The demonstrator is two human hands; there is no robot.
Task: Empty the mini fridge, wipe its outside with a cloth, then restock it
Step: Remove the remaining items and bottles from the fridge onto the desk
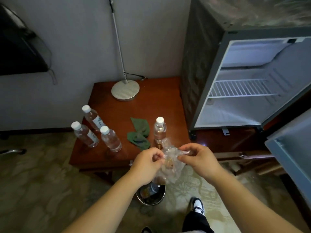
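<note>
Mini fridge (202,64) stands on the right, just beside the tabletop (159,98), its door (296,148) swung wide open toward the camera. Inside we can see the white lining and a wire shelf (239,88) across the middle.

Down in front, both hands are busy with a crumpled clear plastic bag (170,158). The left hand (148,163) pinches its left edge with curled fingers, and the right hand (196,158) pinches the right edge the same way, so the bag is held between them at the near edge of the tabletop. There is something brownish inside the bag, though what it is cannot be made out. Directly below, on the patterned floor, sits a small metal bin (150,195) with some rubbish in it.

On the tabletop, three water bottles (111,138) stand grouped at the left, white caps on. A fourth bottle (159,130) stands alone, just behind the bag. Between them lies a green cloth (138,133), rumpled. At the back, near the wall, sits the round base of a lamp (125,89). One black-and-white shoe (198,206) shows on the floor below.
</note>
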